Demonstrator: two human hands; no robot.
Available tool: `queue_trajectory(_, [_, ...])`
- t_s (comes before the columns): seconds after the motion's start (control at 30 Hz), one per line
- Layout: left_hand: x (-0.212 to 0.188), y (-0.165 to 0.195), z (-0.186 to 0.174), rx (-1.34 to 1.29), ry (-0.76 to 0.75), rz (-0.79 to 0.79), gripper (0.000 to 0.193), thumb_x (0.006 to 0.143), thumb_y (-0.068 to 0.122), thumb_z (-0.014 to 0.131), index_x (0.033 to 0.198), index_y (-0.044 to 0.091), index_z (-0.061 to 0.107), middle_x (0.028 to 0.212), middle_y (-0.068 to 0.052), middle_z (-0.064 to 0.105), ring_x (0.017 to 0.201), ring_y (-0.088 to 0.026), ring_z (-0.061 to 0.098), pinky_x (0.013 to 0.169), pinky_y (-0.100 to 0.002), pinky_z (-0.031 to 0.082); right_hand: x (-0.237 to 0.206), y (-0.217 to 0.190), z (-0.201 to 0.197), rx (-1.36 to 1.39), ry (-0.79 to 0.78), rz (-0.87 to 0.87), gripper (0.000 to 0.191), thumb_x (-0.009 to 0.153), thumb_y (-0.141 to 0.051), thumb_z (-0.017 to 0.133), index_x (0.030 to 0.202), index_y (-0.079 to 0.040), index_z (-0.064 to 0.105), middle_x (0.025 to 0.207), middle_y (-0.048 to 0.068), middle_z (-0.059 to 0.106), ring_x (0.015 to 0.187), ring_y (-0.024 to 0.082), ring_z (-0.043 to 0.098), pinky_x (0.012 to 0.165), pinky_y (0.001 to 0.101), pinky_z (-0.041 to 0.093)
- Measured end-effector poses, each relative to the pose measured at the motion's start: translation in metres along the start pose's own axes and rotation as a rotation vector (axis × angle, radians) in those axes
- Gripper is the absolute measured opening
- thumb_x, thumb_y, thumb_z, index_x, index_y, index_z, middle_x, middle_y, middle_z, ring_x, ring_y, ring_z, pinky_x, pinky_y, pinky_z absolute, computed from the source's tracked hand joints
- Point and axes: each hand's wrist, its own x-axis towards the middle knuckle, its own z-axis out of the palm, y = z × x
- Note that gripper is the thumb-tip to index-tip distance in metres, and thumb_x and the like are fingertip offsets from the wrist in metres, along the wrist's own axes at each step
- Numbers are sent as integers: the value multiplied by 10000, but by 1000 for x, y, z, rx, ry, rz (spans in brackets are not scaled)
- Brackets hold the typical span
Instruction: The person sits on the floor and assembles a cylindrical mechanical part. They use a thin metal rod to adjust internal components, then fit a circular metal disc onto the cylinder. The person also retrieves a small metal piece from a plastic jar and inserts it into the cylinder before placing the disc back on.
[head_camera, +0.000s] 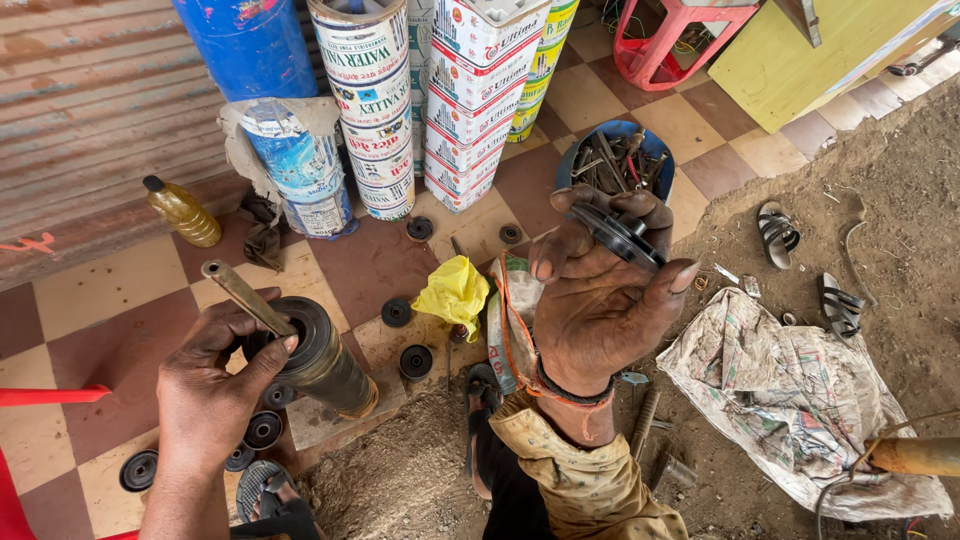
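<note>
left hand (215, 385) gripped grimy cylinder (322, 360) with rod (245, 295) at 8 o'clock | right hand (600, 290) pinched black rubber ring (622, 235) raised at 1 o'clock | ring not yet fitted | more discs (415, 360) loose on floor (120, 290) at centre

— What's the ground like?

— A checkered tile floor (120, 300), cream and dark red squares, giving way to bare dirt (900, 200) on the right.

— What lies on the tiles?

— Several black rubber discs (416, 361) scattered about, a crumpled yellow plastic bag (455, 292), a yellow oil bottle (184, 213) near the corrugated wall, a dark rag (263, 240), stacked printed tins (375, 120), a blue drum (250, 45) and a blue bowl of metal parts (618, 160).

— And on the dirt?

— A pair of sandals (778, 234), well apart from each other, and a spread-out printed cloth sack (790, 390).
</note>
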Motion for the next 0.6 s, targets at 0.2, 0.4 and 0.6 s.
queue_trajectory(0.2, [2, -6, -1, -78, -32, -27, 228, 834, 40, 804, 1045, 11, 723, 1199, -85, 717, 1008, -150, 666, 860, -318, 572, -2, -3, 4, -18, -59, 13, 600, 1138, -581, 473, 1340, -18, 511, 1244, 290, 639, 787, 240, 610, 712, 359, 512])
queue_trajectory(0.4, [1, -6, -3, -33, -15, 1, 228, 818, 27, 802, 1042, 17, 757, 1248, -91, 724, 1107, -161, 673, 919, -327, 557, -3, -4, 1, -26, -58, 21, 599, 1133, -584, 499, 1301, -9, 500, 1217, 278, 611, 820, 246, 609, 708, 354, 506])
queue_trajectory(0.6, [2, -6, -2, -55, 7, 46, 233, 818, 26, 804, 1047, 27, 761, 1245, -107, 731, 1196, -189, 672, 1056, -363, 525, -5, -3, 4, -76, -52, 14, 632, 1100, -574, 523, 1331, 13, 491, 1267, 312, 611, 944, 267, 652, 704, 355, 519])
